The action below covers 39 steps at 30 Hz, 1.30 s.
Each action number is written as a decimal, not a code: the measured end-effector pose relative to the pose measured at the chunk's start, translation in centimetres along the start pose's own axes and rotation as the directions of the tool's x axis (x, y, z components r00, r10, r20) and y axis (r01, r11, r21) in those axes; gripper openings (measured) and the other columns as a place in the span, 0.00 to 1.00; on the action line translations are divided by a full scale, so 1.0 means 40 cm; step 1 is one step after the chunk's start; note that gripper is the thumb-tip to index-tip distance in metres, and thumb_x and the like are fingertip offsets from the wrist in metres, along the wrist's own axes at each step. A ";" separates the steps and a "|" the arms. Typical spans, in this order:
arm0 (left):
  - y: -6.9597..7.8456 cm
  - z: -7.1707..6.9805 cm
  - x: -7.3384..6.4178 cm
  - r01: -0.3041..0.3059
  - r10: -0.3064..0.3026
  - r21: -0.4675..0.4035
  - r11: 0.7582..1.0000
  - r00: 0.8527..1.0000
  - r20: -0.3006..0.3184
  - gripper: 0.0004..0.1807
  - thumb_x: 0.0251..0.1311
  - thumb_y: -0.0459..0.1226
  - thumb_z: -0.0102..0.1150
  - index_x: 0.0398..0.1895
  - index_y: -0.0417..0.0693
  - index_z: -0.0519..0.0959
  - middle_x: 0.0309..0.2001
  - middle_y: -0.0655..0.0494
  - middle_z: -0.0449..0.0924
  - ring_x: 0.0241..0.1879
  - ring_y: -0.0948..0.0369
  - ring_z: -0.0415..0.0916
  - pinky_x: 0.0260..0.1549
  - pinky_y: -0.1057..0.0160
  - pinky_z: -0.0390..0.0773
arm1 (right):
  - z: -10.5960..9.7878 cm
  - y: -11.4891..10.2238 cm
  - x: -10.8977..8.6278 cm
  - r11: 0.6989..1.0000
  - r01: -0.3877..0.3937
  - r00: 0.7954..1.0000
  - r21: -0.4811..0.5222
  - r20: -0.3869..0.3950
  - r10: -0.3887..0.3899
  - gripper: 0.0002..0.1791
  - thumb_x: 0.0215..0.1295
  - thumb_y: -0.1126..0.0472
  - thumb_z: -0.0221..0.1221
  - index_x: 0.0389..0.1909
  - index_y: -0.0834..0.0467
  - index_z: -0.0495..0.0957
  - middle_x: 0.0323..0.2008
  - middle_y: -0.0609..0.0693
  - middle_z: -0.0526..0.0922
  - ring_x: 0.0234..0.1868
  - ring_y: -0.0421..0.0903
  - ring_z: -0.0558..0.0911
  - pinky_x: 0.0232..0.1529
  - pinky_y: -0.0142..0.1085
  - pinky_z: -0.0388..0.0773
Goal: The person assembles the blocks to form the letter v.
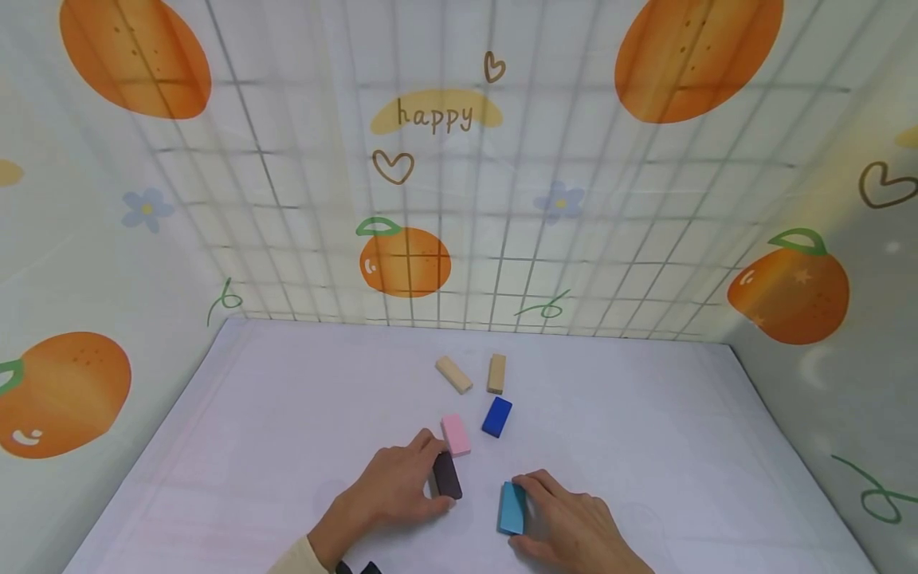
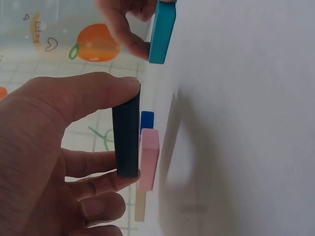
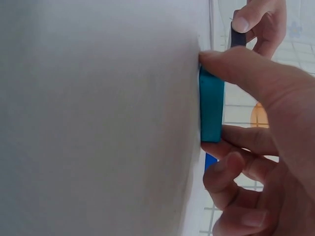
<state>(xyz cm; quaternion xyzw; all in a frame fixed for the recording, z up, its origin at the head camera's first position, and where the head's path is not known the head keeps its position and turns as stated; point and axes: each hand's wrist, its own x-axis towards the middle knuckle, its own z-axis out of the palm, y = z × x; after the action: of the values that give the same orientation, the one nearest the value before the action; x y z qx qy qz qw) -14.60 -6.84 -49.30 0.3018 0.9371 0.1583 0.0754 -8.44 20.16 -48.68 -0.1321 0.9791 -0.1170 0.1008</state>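
Pinching dk blk (image 1: 448, 477) & teal blk (image 1: 511, 509)

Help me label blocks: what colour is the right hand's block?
Turquoise; the block shows best in right wrist.

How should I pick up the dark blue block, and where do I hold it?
Probably pinch the dark blue block by the middle of its long sides, coming down from above on your side. It lies flat, and its far end sits close to a wooden block, leaving little finger room there.
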 end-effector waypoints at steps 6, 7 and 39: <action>0.021 0.003 0.005 0.042 -0.043 0.008 0.999 0.998 0.051 0.39 0.56 0.63 0.66 0.65 0.52 0.72 0.55 0.58 0.71 0.33 0.67 0.72 0.37 0.62 0.77 | 0.000 0.000 0.004 0.999 -0.033 0.999 0.018 0.024 0.033 0.41 0.48 0.37 0.75 0.62 0.50 0.75 0.54 0.46 0.76 0.26 0.42 0.71 0.34 0.47 0.80; 0.025 0.002 0.005 0.050 -0.050 0.008 0.999 0.997 0.059 0.40 0.55 0.63 0.66 0.65 0.52 0.72 0.55 0.58 0.71 0.33 0.66 0.72 0.38 0.62 0.77 | -0.001 0.000 0.004 0.999 -0.036 0.999 0.022 0.026 0.036 0.41 0.48 0.37 0.75 0.62 0.51 0.75 0.54 0.47 0.76 0.26 0.43 0.72 0.34 0.47 0.80; 0.084 0.020 0.021 0.014 -0.016 0.023 1.000 0.995 0.097 0.39 0.54 0.62 0.68 0.63 0.52 0.72 0.50 0.60 0.70 0.32 0.66 0.70 0.37 0.62 0.74 | 0.000 -0.004 0.001 0.999 -0.038 0.999 0.001 0.018 0.038 0.41 0.48 0.37 0.75 0.62 0.50 0.75 0.54 0.46 0.76 0.26 0.42 0.70 0.34 0.45 0.79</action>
<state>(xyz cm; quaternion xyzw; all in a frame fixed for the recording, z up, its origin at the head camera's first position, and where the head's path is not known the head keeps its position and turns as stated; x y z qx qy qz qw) -13.26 -3.58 -48.94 0.3028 0.9363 0.1324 0.1188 -8.45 19.99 -48.66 -0.1145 0.9805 -0.1144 0.1118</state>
